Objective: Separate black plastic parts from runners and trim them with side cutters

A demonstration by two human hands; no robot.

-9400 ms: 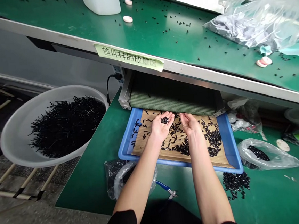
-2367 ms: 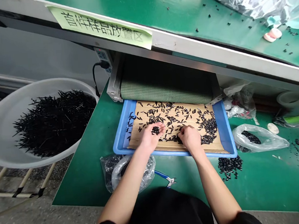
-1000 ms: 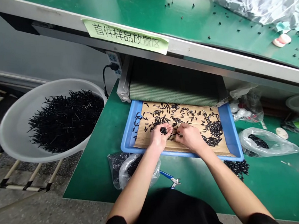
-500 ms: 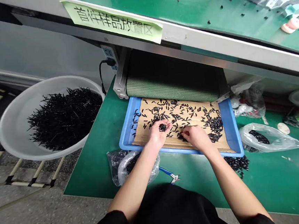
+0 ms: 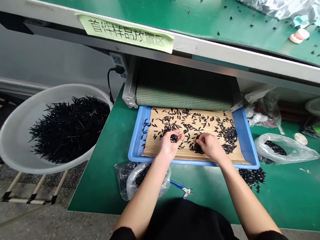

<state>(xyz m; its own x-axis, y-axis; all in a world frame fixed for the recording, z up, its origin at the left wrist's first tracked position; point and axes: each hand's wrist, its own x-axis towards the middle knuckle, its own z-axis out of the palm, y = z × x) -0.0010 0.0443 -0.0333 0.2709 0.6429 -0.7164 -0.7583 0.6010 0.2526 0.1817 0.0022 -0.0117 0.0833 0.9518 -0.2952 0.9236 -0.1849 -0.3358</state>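
Observation:
Palm up, my left hand [image 5: 171, 144] cups a small heap of black plastic parts [image 5: 174, 137] over the tray's left half. My right hand [image 5: 208, 144] is closed in a pinch, fingertips down at a pile of the same parts [image 5: 196, 147]; what sits between the fingers is too small to make out. Both hands are over a blue tray [image 5: 247, 138] lined with ribbed cardboard [image 5: 180, 158]. Black parts lie scattered across the cardboard, thickest in a pile [image 5: 230, 134] on its right side.
The tray's far edge meets a green conveyor belt [image 5: 183, 97] under a shelf. A white tub [image 5: 13, 147] of black sprues stands left. Blue-handled cutters [image 5: 184, 189] and a plastic bag [image 5: 130, 186] lie in front; another bag [image 5: 297, 152] and loose parts [image 5: 253, 177] are right.
My right hand has shifted slightly and stays pinched by the pile. My left hand keeps its cupped pose with the parts. The camera view has tilted a little.

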